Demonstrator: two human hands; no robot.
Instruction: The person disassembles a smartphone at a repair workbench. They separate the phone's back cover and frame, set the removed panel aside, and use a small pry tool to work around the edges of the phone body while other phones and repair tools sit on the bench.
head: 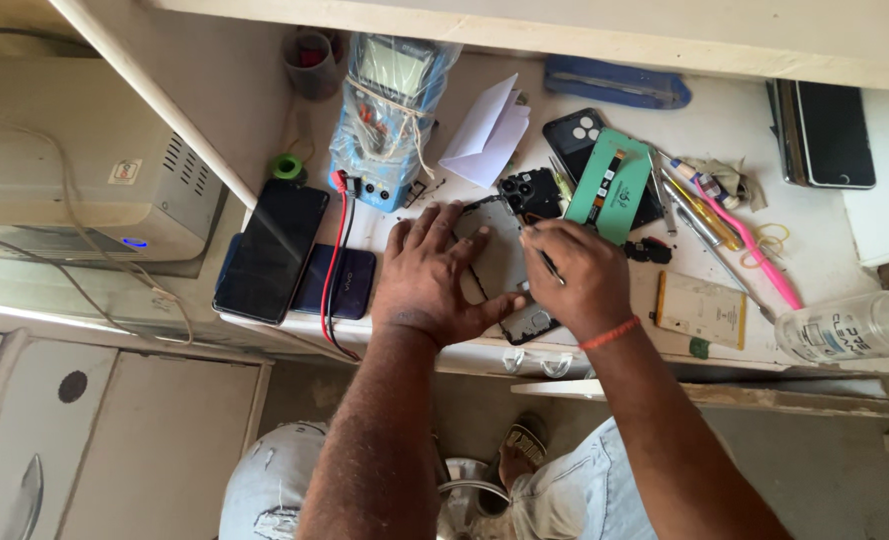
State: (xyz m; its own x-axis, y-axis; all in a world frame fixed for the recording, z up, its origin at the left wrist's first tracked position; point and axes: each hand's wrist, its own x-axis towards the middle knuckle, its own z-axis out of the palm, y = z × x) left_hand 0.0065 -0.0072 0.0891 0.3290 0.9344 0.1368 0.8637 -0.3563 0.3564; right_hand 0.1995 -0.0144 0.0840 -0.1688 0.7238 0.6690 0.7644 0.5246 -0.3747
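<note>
The left hand (432, 272) lies flat, fingers spread, pressing an opened phone (504, 270) onto the tabletop (814, 260). The right hand (581, 275) has its fingers pinched shut on a thin dark tool (546, 262) — tip on the phone's frame. A multimeter (389, 115) sits just behind; a green board (609, 185) lies to the right, a battery (701, 310) near the edge.

A cluttered white workbench (864, 215) holds a blue multimeter (389, 120) wrapped in plastic, two dark phones (269, 250) at left, a folded white paper (484, 130), a green card (609, 185), a pink tool (749, 245), a clear bottle (849, 325) at right.
</note>
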